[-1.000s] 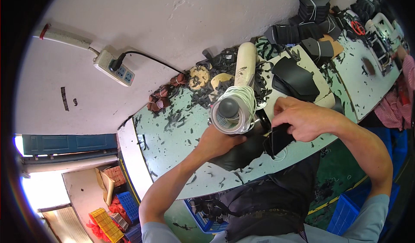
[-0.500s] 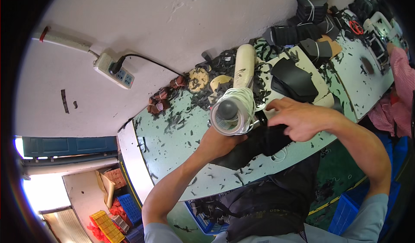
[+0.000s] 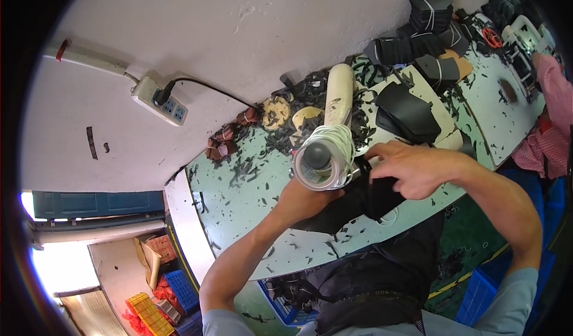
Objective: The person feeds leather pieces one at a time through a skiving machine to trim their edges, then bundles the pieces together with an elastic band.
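A black leather-like piece point(image 3: 334, 216) lies at the near edge of the table, below the head of a cream machine arm point(image 3: 339, 91). My left hand point(image 3: 307, 200) grips its left part; the machine head hides some of the fingers. On the right, my right hand point(image 3: 415, 169) is closed on the black material, with bent fingers and the index finger reaching toward the machine head. A clear round cover point(image 3: 316, 178), with a coil of white cord point(image 3: 341, 148) around it, blocks the view of the working spot between my hands.
Dark scraps lie over the pale green table point(image 3: 250, 210). Cut black pieces point(image 3: 407, 112) rest on a white board behind my right hand, with tied black stacks point(image 3: 431, 16) beyond. Brown bundles point(image 3: 222, 149) sit by the wall. Another person's pink sleeve point(image 3: 554, 79) shows at the right.
The view has shifted slightly. Both hands stay beside the machine head on the black piece, with only small movement of the right fingers.
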A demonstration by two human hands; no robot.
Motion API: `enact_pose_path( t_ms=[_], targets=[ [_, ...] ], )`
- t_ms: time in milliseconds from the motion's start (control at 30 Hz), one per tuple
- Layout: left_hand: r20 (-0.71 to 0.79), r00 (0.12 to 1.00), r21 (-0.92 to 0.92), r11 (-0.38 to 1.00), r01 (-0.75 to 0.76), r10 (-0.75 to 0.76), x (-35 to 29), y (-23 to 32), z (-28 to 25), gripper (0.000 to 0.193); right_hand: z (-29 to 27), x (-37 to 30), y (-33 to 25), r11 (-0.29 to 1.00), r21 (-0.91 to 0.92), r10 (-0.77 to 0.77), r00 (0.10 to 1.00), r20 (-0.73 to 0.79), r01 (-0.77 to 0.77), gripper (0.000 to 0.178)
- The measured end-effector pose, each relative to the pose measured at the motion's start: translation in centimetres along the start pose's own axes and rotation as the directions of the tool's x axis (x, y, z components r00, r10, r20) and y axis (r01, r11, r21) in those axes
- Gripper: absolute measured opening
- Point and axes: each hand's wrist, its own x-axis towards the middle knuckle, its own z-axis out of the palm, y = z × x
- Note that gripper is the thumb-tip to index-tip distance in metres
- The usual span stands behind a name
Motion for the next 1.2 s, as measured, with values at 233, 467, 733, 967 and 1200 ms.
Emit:
enact_pose_path(
  t_ms=[233, 467, 733, 967, 1200],
  targets=[
    [0.357, 0.887, -0.127, 0.925, 0.358, -0.294, -2.5, 1.9, -3.4, 0.046, 0.4, 0.6, -1.3, 0.966, -0.159, 0.202, 0.979, -0.032, -0.205, 0.045],
    [0.138, 0.924, -0.026, 0.931, 0.364, -0.357, -1.3, -0.2, -0.8, 0.043, -1.2, -0.8, -1.0, 0.986, 0.038, 0.157, 0.983, 0.097, -0.161, 0.049],
    [-0.218, 0.975, -0.058, 0.997, -0.047, 0.033, -0.3, -0.6, 2.1, 0.032, -0.1, 1.6, -0.9, 0.998, -0.034, 0.046, 0.997, 0.057, -0.044, 0.051],
    [0.386, 0.861, -0.409, 0.775, 0.482, -0.331, -3.3, 3.5, 2.9, 0.036, -1.9, -1.4, -2.8, 0.966, -0.072, 0.251, 0.968, 0.015, -0.249, 0.050],
    [0.077, 0.951, -0.982, 0.143, 0.125, -0.301, 4.1, 9.7, 7.6, 0.046, -3.9, -1.5, 6.6, 0.872, 0.141, 0.455, 0.669, -0.588, -0.469, 0.052]
  ],
)
